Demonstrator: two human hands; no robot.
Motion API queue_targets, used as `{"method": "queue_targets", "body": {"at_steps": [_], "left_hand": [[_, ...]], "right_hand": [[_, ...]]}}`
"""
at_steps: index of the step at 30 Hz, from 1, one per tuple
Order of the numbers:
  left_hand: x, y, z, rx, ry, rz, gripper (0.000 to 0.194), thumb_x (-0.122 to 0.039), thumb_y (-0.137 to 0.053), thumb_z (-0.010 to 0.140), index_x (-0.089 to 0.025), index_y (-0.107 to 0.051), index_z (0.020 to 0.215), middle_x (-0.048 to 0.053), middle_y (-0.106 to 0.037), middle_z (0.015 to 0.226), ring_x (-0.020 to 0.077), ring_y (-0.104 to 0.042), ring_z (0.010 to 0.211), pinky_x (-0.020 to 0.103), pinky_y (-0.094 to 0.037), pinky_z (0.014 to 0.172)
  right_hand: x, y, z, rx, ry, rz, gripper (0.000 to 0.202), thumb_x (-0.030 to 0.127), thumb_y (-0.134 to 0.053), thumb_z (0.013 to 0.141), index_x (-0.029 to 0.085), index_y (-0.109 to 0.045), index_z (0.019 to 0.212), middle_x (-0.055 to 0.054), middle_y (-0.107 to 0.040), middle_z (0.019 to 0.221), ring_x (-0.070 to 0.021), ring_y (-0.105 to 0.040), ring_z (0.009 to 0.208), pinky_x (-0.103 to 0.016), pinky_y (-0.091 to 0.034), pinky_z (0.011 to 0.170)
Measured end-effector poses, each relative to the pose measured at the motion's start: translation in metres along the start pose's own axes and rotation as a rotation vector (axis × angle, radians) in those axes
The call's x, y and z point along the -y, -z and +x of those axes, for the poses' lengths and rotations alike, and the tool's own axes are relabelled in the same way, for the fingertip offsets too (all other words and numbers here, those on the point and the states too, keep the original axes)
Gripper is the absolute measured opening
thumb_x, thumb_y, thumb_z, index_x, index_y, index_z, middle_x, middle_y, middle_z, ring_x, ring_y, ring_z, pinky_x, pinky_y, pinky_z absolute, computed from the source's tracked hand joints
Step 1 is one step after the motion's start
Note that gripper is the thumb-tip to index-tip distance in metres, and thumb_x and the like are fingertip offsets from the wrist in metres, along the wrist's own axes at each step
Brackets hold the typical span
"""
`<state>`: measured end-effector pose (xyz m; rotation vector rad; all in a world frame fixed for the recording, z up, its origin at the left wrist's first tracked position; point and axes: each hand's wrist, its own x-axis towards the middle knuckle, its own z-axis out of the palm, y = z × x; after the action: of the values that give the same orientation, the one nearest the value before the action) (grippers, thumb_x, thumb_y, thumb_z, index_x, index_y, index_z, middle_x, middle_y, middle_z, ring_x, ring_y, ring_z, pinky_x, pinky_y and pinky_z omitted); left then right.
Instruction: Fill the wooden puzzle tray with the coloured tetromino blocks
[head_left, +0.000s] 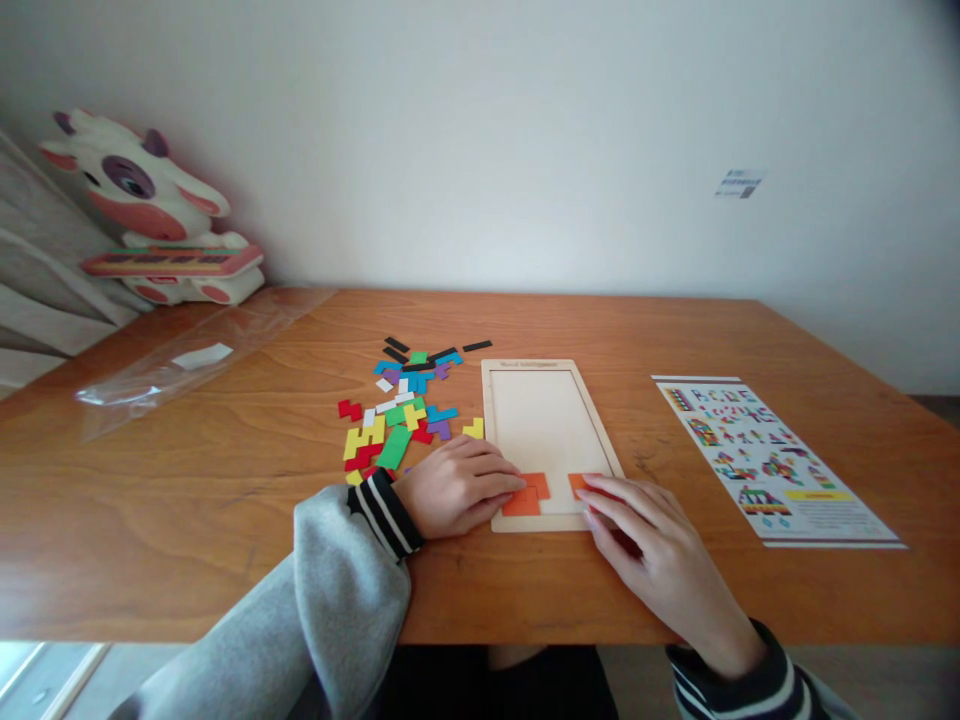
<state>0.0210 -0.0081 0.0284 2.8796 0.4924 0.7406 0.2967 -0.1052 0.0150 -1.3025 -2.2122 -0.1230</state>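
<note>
A pale wooden puzzle tray [551, 418] lies flat on the table in front of me. Orange puzzle pieces [534, 490] fit together in its near left corner. My left hand [459, 485] reaches over the tray's left rim, its closed fingertips on the edge of these pieces. At the near right of the tray, my right hand [660, 545] has its fingertips on another orange puzzle piece [576, 484], partly hidden under the fingers. A bare gap of tray floor separates the two orange groups.
Loose coloured pieces [394, 448] are scattered left of the tray, with several black bars [396, 344] behind them. A printed pattern sheet [772, 460] lies to the right. Further left are a clear plastic bag [187, 365] and a cow-shaped toy keyboard [172, 262] near the wall.
</note>
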Motion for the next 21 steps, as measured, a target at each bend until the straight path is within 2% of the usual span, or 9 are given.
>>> {"method": "queue_targets", "body": {"at_steps": [7, 10, 14, 17, 21], "left_hand": [[0.006, 0.007, -0.001, -0.085, 0.073, 0.059, 0.024, -0.022, -0.051, 0.099, -0.019, -0.067, 0.116, 0.008, -0.075, 0.109, 0.0196, -0.066, 0.099, 0.037, -0.053, 0.092], [0.009, 0.008, -0.002, -0.094, 0.064, 0.066, 0.024, -0.020, -0.052, 0.098, -0.017, -0.068, 0.115, 0.009, -0.074, 0.107, 0.0199, -0.066, 0.097, 0.037, -0.054, 0.090], [0.009, 0.006, -0.003, -0.061, 0.029, 0.038, 0.025, -0.020, -0.052, 0.098, -0.018, -0.068, 0.118, 0.009, -0.075, 0.108, 0.0197, -0.066, 0.099, 0.035, -0.054, 0.091], [0.005, 0.006, -0.002, -0.027, 0.020, 0.005, 0.030, -0.025, -0.052, 0.099, -0.021, -0.065, 0.126, 0.009, -0.074, 0.116, 0.0213, -0.063, 0.110, 0.038, -0.051, 0.098], [-0.005, 0.004, 0.002, 0.047, -0.032, -0.086, 0.037, -0.030, -0.052, 0.100, -0.021, -0.060, 0.135, 0.009, -0.069, 0.129, 0.0230, -0.058, 0.124, 0.039, -0.046, 0.106]], "right_hand": [[-0.004, -0.002, -0.005, -0.029, -0.131, 0.018, 0.031, 0.028, -0.057, 0.097, 0.023, -0.058, 0.127, -0.009, -0.067, 0.124, -0.0253, -0.063, 0.113, -0.045, -0.050, 0.099], [-0.004, -0.003, -0.005, -0.011, -0.164, 0.026, 0.037, 0.032, -0.058, 0.097, 0.022, -0.055, 0.132, -0.011, -0.065, 0.129, -0.0265, -0.061, 0.118, -0.046, -0.050, 0.101], [-0.002, -0.001, -0.002, 0.043, -0.078, 0.028, 0.040, 0.032, -0.060, 0.095, 0.025, -0.055, 0.134, -0.009, -0.064, 0.134, -0.0263, -0.060, 0.123, -0.048, -0.049, 0.104], [0.000, 0.001, 0.000, 0.055, 0.011, 0.033, 0.041, 0.027, -0.061, 0.095, 0.025, -0.056, 0.136, -0.007, -0.067, 0.133, -0.0253, -0.060, 0.126, -0.048, -0.048, 0.106], [0.002, 0.001, 0.000, 0.046, 0.040, 0.031, 0.044, 0.026, -0.061, 0.094, 0.024, -0.055, 0.138, -0.008, -0.067, 0.134, -0.0251, -0.062, 0.124, -0.047, -0.051, 0.104]]}}
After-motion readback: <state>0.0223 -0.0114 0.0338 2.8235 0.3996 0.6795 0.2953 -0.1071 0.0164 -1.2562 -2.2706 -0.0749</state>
